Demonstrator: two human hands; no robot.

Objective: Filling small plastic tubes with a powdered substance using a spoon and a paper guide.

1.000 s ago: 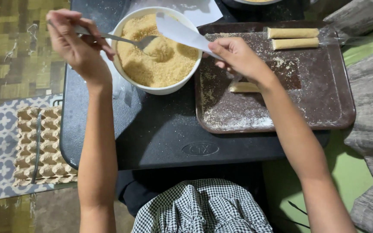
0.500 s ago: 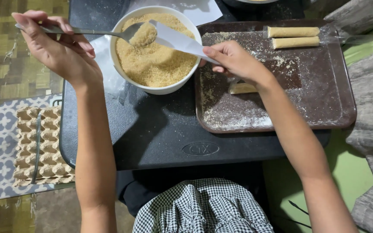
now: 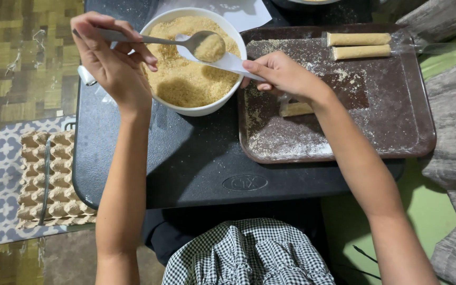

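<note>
Dark plastic tabletop (image 3: 196, 163) is carrying a white bowl (image 3: 196, 108) of golden crumbs (image 3: 186, 79). Over it the left hand (image 3: 112, 63) is pinching a metal spoon (image 3: 157, 39) heaped with crumbs, while the right hand (image 3: 283, 76) is gripping a pale wrapper sheet (image 3: 228, 60) just under the spoon's tip. Right of that grip, a floured brown tray (image 3: 397, 121) is bearing three rolled sticks (image 3: 360, 45). A cardboard egg tray (image 3: 48, 179) is lying below left.

The scene is viewed by one head-worn camera, aimed steeply down and close over the worktop (image 3: 196, 163), with forearms entering from below.
</note>
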